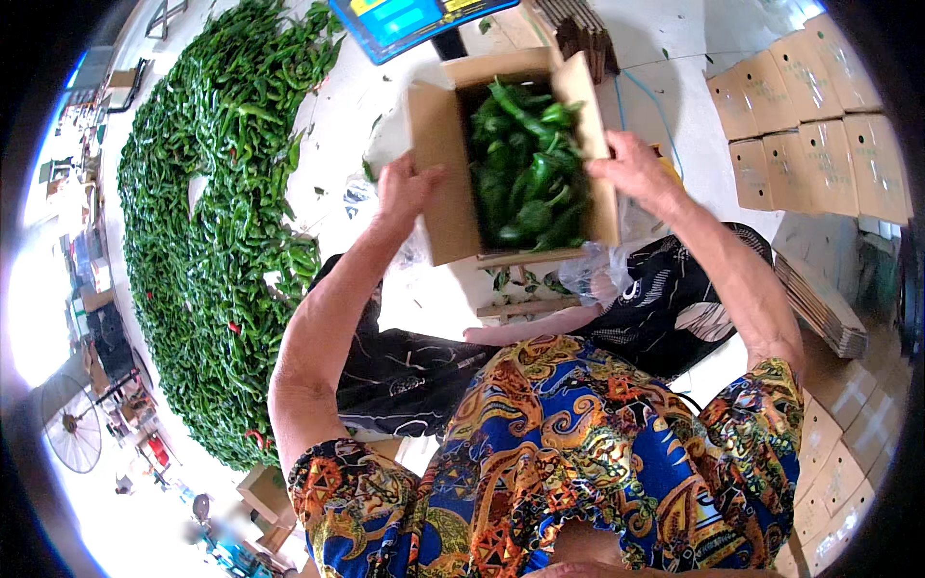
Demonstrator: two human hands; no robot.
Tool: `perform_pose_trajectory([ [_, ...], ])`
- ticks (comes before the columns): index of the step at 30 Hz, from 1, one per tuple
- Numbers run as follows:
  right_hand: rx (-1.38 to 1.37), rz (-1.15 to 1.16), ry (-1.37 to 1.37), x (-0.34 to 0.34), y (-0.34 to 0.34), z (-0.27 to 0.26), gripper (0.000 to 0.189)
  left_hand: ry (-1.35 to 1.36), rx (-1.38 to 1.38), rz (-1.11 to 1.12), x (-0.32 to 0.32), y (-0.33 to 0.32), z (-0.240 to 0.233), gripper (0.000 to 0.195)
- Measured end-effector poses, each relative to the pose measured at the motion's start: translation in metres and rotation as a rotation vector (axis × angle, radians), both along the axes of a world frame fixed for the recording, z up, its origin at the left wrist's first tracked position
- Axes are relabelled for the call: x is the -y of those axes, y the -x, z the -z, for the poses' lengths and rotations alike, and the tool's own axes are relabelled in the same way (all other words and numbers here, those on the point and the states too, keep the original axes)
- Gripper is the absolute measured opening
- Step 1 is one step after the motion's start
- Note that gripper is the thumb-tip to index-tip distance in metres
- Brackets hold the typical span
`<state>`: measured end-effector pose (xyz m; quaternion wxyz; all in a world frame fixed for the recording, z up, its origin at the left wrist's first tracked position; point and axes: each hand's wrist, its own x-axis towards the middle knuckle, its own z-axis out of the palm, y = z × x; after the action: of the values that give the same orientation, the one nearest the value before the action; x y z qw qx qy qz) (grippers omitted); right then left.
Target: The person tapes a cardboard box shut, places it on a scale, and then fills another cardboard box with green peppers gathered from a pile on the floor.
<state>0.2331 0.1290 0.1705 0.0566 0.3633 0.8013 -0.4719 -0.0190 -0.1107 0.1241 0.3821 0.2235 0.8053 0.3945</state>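
Note:
Both my hands hold an open cardboard box [449,195] in front of my knees. Green peppers [535,173] fill much of its inside. My left hand [406,189] grips the left flap, thumb on its inner face. On the opposite side my right hand [636,170] pinches the right flap [584,94]. Just past the box's far edge stands a blue device [412,25] with a lit panel on a dark post, perhaps a scale. Clear plastic [603,274] hangs below the box's near right corner. What the box rests on is hidden.
A long heap of green peppers [209,217] covers the floor on the left. Closed cartons [809,130] stand stacked at the right. Flattened cardboard lies at the far side [578,29] and by my right knee [824,303]. A standing fan [72,423] is at the lower left.

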Motion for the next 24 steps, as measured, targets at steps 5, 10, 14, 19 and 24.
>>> perform_pose_trajectory([
  [5,0.179,-0.056,-0.050,-0.010,0.008,-0.012,0.024,0.107,-0.343,0.092,-0.008,-0.021,-0.002,0.038],
  [10,0.038,0.038,0.139,0.011,0.012,-0.018,0.033,0.034,-0.195,0.047,0.010,0.029,0.027,0.030],
  [14,0.080,0.000,-0.026,-0.018,0.003,0.018,0.012,-0.081,-0.175,-0.008,-0.007,-0.013,0.011,0.029],
  [19,0.042,0.009,-0.007,0.025,0.007,-0.012,0.027,0.079,-0.210,0.064,-0.006,0.009,-0.010,0.031],
  [24,0.161,0.139,0.091,-0.004,0.005,-0.010,0.028,-0.086,-0.194,0.066,0.001,-0.020,0.000,0.031],
])
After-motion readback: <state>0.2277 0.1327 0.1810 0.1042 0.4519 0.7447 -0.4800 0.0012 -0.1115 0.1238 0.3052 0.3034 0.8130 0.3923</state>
